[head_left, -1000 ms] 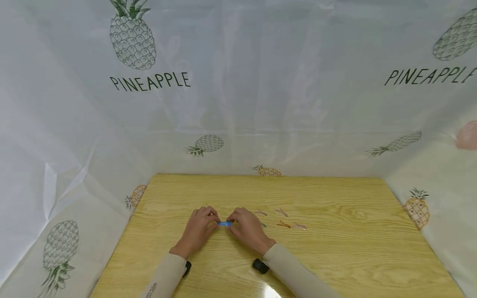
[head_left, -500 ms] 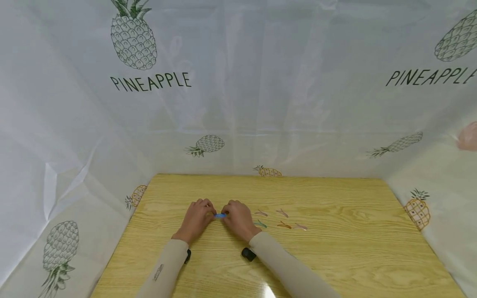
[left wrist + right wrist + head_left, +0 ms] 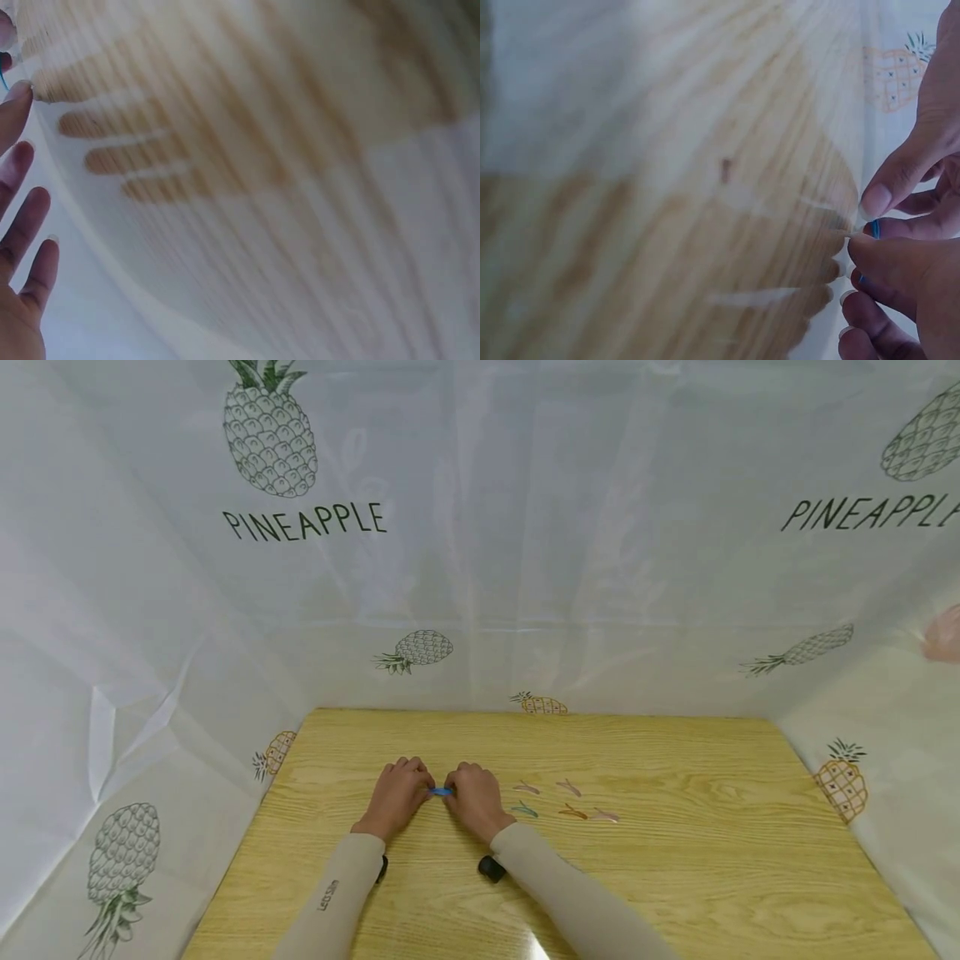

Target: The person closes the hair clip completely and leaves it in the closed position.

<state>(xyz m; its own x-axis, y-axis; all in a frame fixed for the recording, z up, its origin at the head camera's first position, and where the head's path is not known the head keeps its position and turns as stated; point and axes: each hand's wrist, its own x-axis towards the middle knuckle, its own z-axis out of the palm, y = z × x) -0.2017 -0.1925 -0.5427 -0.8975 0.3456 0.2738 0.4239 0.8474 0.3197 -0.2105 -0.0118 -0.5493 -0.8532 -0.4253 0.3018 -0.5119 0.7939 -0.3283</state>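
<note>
A small blue hair clip (image 3: 440, 792) is held between my two hands, a little above or on the table, left of the other clips. My left hand (image 3: 399, 797) pinches its left end between thumb and fingers. Its right end is pinched by my right hand (image 3: 474, 797). In the right wrist view only bits of the blue clip (image 3: 876, 229) show between the fingertips. The left wrist view catches the left hand (image 3: 22, 255) at its edge, with its outer fingers spread. Fingers hide most of the clip.
Right of my hands lie several slim Y-shaped hair clips: a teal one (image 3: 524, 809), an orange one (image 3: 573, 812) and pinkish ones, such as the far clip (image 3: 568, 787). The wood-grain table (image 3: 675, 860) meets a pineapple-printed white sheet (image 3: 480, 568) at the back and sides.
Both hands have moved slightly away from me and left with the blue clip, still pinching it. The teal clip, earlier mostly hidden by my right hand, now shows fully.
</note>
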